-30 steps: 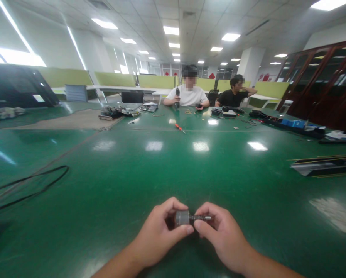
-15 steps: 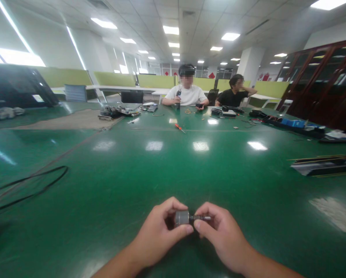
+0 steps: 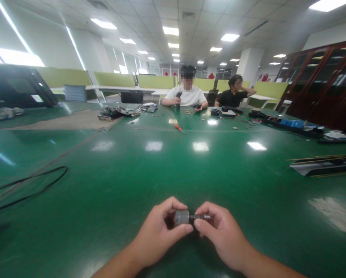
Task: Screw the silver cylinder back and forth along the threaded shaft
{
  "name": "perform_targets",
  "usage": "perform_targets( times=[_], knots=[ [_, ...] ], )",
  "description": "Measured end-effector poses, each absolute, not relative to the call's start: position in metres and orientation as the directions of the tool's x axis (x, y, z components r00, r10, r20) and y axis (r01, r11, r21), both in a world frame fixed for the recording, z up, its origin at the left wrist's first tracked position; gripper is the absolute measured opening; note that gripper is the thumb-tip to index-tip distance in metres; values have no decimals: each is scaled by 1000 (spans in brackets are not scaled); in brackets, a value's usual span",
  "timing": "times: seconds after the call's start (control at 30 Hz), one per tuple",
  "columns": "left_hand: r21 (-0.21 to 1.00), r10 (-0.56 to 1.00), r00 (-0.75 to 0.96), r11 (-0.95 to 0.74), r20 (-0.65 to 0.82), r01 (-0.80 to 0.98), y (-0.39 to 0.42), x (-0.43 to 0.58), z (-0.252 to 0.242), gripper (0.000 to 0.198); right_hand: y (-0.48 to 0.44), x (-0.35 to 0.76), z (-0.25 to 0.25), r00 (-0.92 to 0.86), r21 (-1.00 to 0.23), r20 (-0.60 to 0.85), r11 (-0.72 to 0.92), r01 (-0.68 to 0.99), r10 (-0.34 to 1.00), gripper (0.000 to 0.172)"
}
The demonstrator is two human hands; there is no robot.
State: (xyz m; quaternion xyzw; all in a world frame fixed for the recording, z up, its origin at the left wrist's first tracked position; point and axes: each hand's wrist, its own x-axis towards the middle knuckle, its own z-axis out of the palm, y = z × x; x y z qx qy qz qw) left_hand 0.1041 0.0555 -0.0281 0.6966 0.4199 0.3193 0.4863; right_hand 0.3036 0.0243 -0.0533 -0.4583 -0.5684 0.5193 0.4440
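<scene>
A short grey metal cylinder with a shaft, motor-like in shape, is held low over the near part of the green table. My left hand closes around the thick body, thumb below and fingers above and behind. With thumb and fingers, my right hand pinches the thin stepped shaft, whose bright tip shows past the fingertips on the right. The shaft points right, roughly level. Part of the body and part of the shaft are hidden by my fingers.
A black cable loops at left. At right lies a metal channel with thin yellow rods. Farther off are a red screwdriver, electronic parts and a blue box. Two people sit opposite; one holds a dark handheld tool.
My hands and the cylinder stay almost in place, with the shaft looking slightly turned. Across the table, the person in white has tilted the handheld tool and shifted the dark piece in the other hand.
</scene>
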Motion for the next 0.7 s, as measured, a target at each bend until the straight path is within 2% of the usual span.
perform_targets(
  times=[0.7],
  knots=[
    [957, 896, 443, -162, 42, 239, 56, 103, -31, 34, 24, 303, -47, -192, -999, 19, 27, 43, 981, 23]
  ],
)
